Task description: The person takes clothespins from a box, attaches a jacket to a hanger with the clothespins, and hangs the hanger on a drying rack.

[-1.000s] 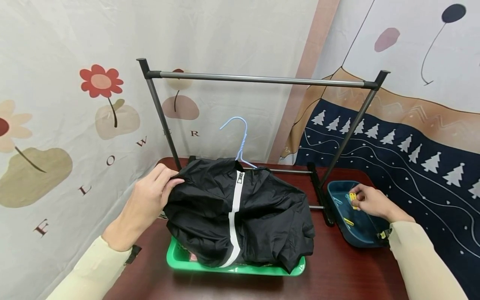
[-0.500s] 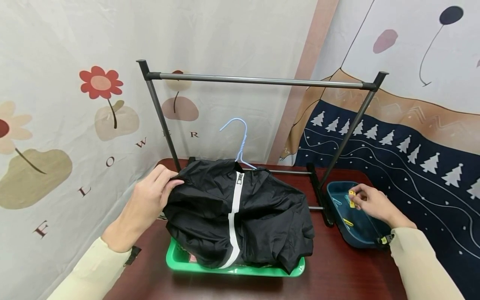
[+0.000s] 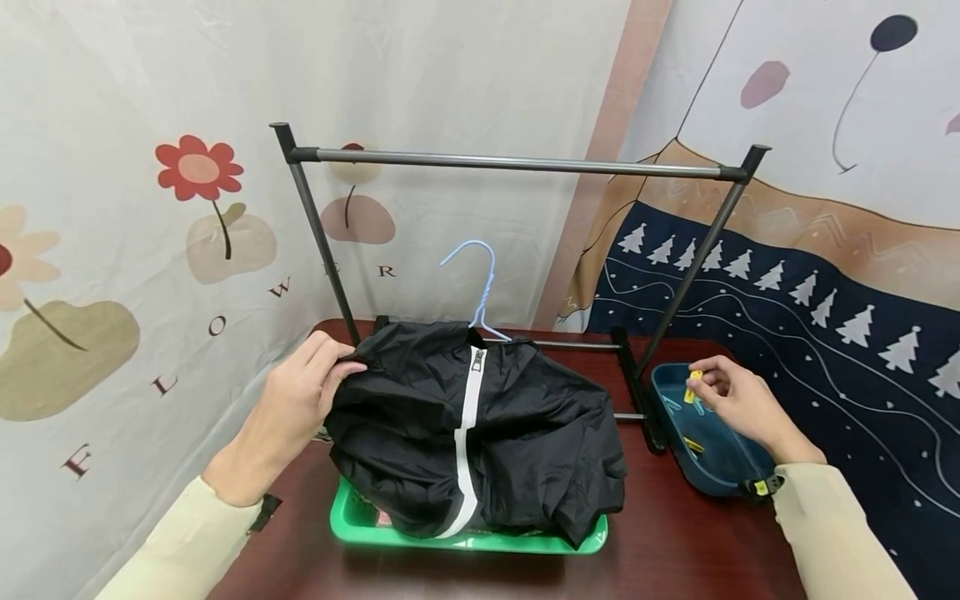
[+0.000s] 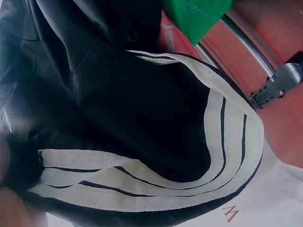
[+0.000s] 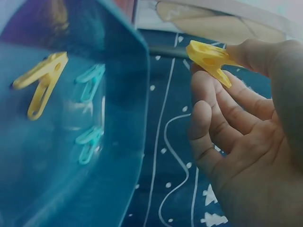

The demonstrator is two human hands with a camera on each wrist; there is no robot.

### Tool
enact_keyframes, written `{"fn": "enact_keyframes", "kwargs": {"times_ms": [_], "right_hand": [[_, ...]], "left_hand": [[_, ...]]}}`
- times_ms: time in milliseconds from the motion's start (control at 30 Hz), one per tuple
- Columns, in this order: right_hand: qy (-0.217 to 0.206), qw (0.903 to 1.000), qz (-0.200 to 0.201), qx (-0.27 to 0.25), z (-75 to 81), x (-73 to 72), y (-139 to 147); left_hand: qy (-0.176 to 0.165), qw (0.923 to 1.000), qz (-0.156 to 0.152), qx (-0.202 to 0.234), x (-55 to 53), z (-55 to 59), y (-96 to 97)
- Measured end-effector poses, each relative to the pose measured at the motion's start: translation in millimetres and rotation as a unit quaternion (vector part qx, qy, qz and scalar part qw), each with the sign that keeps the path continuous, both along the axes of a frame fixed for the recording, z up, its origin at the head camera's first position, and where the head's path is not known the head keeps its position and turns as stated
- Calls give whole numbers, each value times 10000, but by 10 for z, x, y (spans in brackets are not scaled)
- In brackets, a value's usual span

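My left hand (image 3: 303,392) pinches the shoulder of a black jacket (image 3: 547,425) with a white zip strip down its front. A light blue wire hanger (image 3: 487,283) sticks up from the jacket's collar. White striped trim (image 4: 232,127) curves along the jacket fabric in the left wrist view. My right hand (image 3: 746,408) pinches a yellow clothespin (image 5: 208,61) between thumb and fingers, above the blue tray (image 3: 720,467). Inside that tray lie another yellow clothespin (image 5: 45,82) and two turquoise clothespins (image 5: 90,82).
Under the jacket is a green basket (image 3: 465,540) on the dark red table (image 3: 292,533). A metal clothes rack (image 3: 517,162) stands behind, its right foot (image 3: 645,400) beside the tray. Printed cloths hang at the back and right.
My right hand, with the yellow clothespin, has risen slightly and shifted a little left over the tray. My left hand keeps its pinch on the jacket.
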State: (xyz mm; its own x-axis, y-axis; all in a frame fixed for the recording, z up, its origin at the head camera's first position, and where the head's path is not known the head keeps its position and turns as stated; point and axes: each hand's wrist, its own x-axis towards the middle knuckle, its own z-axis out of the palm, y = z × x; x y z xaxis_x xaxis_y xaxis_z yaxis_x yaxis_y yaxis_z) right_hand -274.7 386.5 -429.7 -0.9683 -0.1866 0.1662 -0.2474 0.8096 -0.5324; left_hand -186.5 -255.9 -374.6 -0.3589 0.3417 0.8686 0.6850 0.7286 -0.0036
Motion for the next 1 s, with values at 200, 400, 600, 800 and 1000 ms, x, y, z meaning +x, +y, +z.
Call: {"fn": "enact_keyframes", "kwargs": {"times_ms": [200, 400, 600, 800, 1000], "right_hand": [[386, 9992, 50, -18, 83, 59, -132], [798, 9966, 207, -55, 149, 119, -229], [1025, 9940, 364, -103, 255, 194, -349], [1167, 9918, 467, -247, 372, 267, -517], [1370, 9876, 659, -385, 441, 304, -653]], "left_hand": [[38, 10000, -69, -9, -16, -11, 4], [54, 9999, -91, -37, -31, -9, 6], [53, 9999, -86, -56, -31, -19, 2], [76, 9999, -78, -61, -29, -23, -2], [100, 9999, -33, -66, -24, -23, -5]]}}
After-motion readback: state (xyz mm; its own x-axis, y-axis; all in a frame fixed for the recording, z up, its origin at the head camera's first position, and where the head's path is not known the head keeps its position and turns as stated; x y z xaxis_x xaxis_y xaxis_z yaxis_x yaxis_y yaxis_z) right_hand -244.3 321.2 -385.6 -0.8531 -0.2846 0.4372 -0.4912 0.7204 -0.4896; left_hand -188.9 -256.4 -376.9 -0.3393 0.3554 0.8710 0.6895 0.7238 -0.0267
